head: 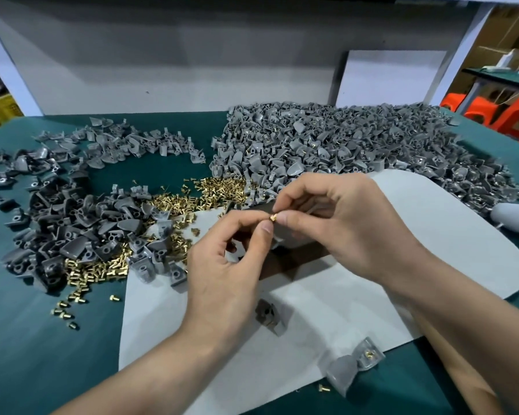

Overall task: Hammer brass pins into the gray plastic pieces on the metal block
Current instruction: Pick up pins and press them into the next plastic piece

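Head view: left hand (231,265) and right hand (339,217) meet at centre, fingertips nearly touching. One brass pin (272,217) sits between them, pinched by the left thumb and forefinger on one side and the right thumb and forefinger on the other. The remaining fingers of both hands are loosely curled. A pale gray sliver shows under the right fingers; I cannot tell whether it is a plastic piece in the grip.

Directly under the hands is the metal block (282,265), dark and mostly hidden, on a white mat (432,250).

Outward:
- A heap of loose pins (192,194) lies just far-left of the hands.
- A pile of gray plastic pieces (60,229) lies to the left, with no brass seen in them.
- A larger far-right pile (342,145) has several pieces showing brass, so I judge these done.
- A pinned piece (351,363) lies at the near mat edge.
- A pale tool handle (513,217) lies at the right edge, probably the hammer, with no hand on it.

Step judged: orienting the pin before seating.

To do it well:
- Turn the shank down and the head up.
- Start the pin square in the hole of a piece lying flat on the block.
- Steady the piece with the left fingers clear of the head.
- Only then reach right for the handle.
- A tilted pin would likely bend or split the plastic.
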Demonstrator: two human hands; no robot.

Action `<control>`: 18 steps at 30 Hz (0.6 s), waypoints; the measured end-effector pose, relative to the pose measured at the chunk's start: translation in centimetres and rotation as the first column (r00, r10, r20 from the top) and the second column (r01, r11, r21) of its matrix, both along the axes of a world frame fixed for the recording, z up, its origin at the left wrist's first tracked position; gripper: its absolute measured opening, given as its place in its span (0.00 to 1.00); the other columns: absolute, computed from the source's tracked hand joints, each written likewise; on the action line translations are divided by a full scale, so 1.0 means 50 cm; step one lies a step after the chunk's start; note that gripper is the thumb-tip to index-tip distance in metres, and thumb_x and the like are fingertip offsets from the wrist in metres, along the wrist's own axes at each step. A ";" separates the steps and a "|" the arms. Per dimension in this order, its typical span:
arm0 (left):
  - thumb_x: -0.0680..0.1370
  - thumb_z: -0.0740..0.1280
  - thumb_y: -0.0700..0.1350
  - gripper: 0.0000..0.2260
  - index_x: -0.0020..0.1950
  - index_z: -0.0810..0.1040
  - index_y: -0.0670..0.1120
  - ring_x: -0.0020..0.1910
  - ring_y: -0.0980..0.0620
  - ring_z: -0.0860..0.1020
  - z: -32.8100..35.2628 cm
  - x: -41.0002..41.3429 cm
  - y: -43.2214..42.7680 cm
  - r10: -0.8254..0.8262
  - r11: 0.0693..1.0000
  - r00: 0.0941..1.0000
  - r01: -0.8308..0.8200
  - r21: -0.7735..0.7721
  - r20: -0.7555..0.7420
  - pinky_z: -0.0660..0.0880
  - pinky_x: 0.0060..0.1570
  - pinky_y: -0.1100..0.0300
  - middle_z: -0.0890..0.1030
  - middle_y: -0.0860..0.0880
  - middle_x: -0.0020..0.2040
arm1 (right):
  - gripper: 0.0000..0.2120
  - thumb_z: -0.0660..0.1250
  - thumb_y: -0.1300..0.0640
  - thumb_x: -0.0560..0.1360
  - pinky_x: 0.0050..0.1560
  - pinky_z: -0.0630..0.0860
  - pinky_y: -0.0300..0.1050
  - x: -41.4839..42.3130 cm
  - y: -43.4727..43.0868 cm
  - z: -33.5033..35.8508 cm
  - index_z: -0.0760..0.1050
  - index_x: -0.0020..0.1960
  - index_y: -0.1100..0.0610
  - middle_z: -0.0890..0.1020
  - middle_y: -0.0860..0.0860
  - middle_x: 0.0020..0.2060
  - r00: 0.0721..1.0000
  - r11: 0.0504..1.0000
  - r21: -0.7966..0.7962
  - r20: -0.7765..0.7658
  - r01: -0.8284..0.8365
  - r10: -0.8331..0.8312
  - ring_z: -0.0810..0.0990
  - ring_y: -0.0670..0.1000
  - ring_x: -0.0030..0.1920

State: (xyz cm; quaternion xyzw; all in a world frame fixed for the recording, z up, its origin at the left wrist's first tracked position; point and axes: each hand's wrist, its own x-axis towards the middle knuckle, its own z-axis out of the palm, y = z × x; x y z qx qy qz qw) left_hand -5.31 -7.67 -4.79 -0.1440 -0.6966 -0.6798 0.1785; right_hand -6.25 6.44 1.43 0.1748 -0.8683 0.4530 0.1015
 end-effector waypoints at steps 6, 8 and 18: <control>0.75 0.71 0.39 0.13 0.51 0.81 0.57 0.49 0.63 0.79 -0.004 -0.012 -0.001 0.052 0.995 0.996 -0.046 -0.083 0.071 0.74 0.50 0.69 0.83 0.60 0.45 | 0.08 0.69 0.69 0.72 0.33 0.78 0.35 -0.013 0.018 0.005 0.77 0.39 0.58 0.80 0.53 0.30 0.985 0.998 -0.021 0.162 -0.051 0.053 0.78 0.43 0.29; 0.75 0.71 0.40 0.12 0.48 0.81 0.59 0.51 0.57 0.78 -0.006 -0.013 -0.002 0.089 0.989 0.994 -0.080 -0.125 0.068 0.75 0.54 0.59 0.82 0.60 0.45 | 0.06 0.69 0.69 0.73 0.33 0.78 0.35 -0.013 0.018 0.002 0.77 0.39 0.60 0.80 0.56 0.31 0.982 0.998 0.016 0.181 -0.061 0.057 0.77 0.43 0.30; 0.75 0.71 0.43 0.09 0.47 0.83 0.59 0.55 0.52 0.76 -0.009 -0.012 -0.006 0.118 0.988 0.986 -0.104 -0.116 0.121 0.76 0.56 0.49 0.82 0.61 0.46 | 0.08 0.71 0.63 0.71 0.44 0.78 0.47 -0.014 -0.004 -0.037 0.78 0.38 0.52 0.83 0.51 0.34 0.995 0.990 0.130 0.082 0.045 -0.056 0.81 0.50 0.37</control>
